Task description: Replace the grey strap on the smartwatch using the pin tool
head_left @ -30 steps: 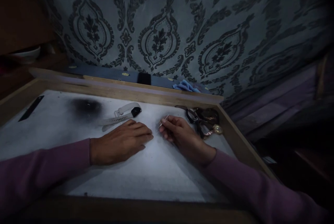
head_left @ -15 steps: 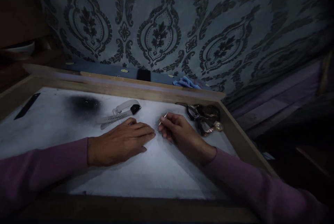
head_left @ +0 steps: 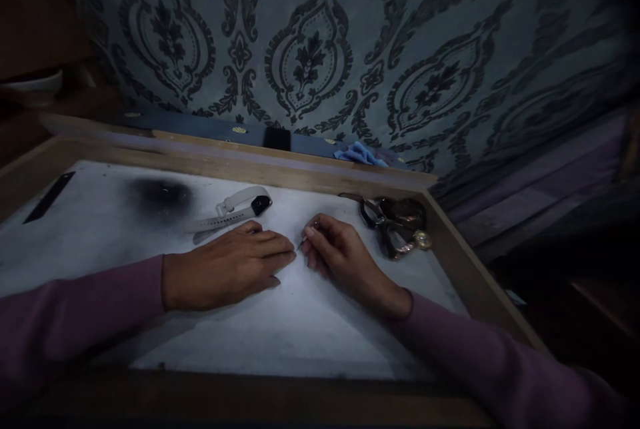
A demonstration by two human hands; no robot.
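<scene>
My left hand (head_left: pixel 233 266) lies palm down on the white board (head_left: pixel 240 342), its fingers stretched to the right and the thumb a little apart. Just across a narrow gap, my right hand (head_left: pixel 335 252) is closed in a pinch. Between its thumb and forefinger is a small thin shiny piece (head_left: pixel 301 241), its tip close to my left fingertips; it is too small and dim to name. Behind my left hand rests a smartwatch with a pale strap (head_left: pixel 245 206), lying on its side with the dark face to the right.
Several watches (head_left: pixel 395 226), one with a gold-coloured case, lie heaped at the right. A black flat strip (head_left: pixel 50 197) is at the far left, near a dark smudge (head_left: pixel 160 196). A wooden rim (head_left: pixel 460 262) borders the board; a blue cloth (head_left: pixel 361 154) lies beyond it.
The shiny piece in my right hand now points down toward my left fingertips; before, it stood more upright. My left hand stays nearly in place. The view has shifted slightly.
</scene>
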